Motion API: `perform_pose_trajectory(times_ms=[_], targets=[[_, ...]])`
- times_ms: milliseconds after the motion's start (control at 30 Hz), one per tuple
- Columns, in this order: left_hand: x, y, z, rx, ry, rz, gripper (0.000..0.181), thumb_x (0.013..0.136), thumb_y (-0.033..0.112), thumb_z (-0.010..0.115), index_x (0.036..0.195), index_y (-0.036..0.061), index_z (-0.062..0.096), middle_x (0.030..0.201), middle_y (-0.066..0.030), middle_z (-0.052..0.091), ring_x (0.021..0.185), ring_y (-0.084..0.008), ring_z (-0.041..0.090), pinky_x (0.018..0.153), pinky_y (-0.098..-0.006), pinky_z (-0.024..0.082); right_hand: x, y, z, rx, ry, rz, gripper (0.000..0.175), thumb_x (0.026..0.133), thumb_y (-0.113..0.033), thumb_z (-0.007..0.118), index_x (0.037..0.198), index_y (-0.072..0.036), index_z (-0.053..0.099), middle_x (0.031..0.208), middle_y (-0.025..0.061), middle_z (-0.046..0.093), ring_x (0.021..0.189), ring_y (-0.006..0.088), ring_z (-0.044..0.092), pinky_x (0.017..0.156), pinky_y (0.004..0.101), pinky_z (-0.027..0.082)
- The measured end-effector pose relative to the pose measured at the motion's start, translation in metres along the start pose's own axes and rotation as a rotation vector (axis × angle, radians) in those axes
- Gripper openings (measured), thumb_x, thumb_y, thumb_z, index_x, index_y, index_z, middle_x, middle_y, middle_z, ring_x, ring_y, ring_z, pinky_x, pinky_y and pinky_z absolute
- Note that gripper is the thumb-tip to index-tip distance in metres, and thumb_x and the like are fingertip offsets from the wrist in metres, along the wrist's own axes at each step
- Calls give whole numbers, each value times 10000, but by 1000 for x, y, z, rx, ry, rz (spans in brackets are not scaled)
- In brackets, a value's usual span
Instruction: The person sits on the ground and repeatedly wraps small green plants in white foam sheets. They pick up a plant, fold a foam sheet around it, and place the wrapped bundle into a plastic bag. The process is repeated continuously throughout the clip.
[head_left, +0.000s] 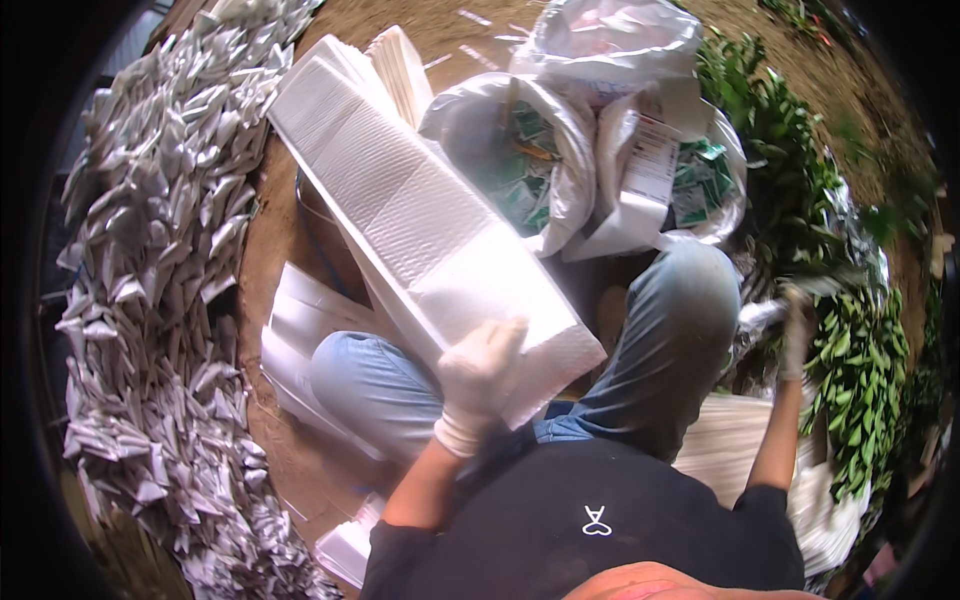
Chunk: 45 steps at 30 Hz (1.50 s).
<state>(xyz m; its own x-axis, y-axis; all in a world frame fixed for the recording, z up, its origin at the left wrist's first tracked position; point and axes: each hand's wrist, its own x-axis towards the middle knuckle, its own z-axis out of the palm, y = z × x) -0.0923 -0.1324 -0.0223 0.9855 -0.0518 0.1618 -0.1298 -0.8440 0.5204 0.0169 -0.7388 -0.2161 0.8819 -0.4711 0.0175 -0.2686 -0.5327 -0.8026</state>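
Observation:
My left hand (480, 375), in a white glove, grips the lower end of a long white padded sheet (427, 210) that slants across my knees, with more sheets under it. To the right, my gloved right hand (796, 322) is at the silvery wrapping beside leafy green plants (859, 360). It is blurred, and whether its fingers hold anything cannot be made out. Ahead of me stand white plastic-lined containers, one (574, 172) with green-and-white packets (529, 191) in it, another holding similar packets (701, 184) and a printed white strip (651, 161).
A long heap of silvery-white wrapped bundles (165, 225) lines the left. Folded white sheets (307, 315) lie by my left knee. A stack of pale sheets (727, 435) lies at my right. Another lined sack (615, 37) stands at the back on brown ground (465, 45).

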Motion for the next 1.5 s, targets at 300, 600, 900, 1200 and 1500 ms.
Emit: perform_pose_trajectory(times_ms=[300,600,900,1200,1500], targets=[[29,-7,-8,-231,-26,2,415,831,46,777,1241,15,718,931,-184,706,801,-365,719,702,-408,571,-144,-237,-60,1371,-316,632,241,1096,-268,565,1284,-117,564,1194,54,610,1106,183,598,1014,408,522],[36,-21,-22,-415,18,-35,499,802,41,768,1297,39,701,894,-151,657,766,-356,675,683,-419,540,-247,-313,117,932,-949,641,422,1102,-74,514,1491,66,430,1165,234,690,875,283,746,738,329,650],[26,-31,3,-305,37,-10,471,813,102,770,1281,106,715,880,-85,654,730,-305,671,634,-417,532,-290,-359,139,375,-1168,407,349,1040,-238,702,1292,2,685,1197,120,722,1119,234,685,978,336,545],[22,-31,1,-314,73,7,468,790,73,772,1256,93,731,818,-90,614,689,-310,653,614,-421,523,-275,-254,-27,-789,-497,-534,712,800,-47,820,1466,-68,568,1529,205,564,1404,425,545,1142,508,471],[22,-8,-11,-282,151,201,308,841,41,739,1147,77,731,768,-90,596,652,-303,654,584,-414,529,-300,-345,145,136,-1051,29,275,1003,-24,612,1269,7,676,1013,161,761,905,154,725,800,320,569]])
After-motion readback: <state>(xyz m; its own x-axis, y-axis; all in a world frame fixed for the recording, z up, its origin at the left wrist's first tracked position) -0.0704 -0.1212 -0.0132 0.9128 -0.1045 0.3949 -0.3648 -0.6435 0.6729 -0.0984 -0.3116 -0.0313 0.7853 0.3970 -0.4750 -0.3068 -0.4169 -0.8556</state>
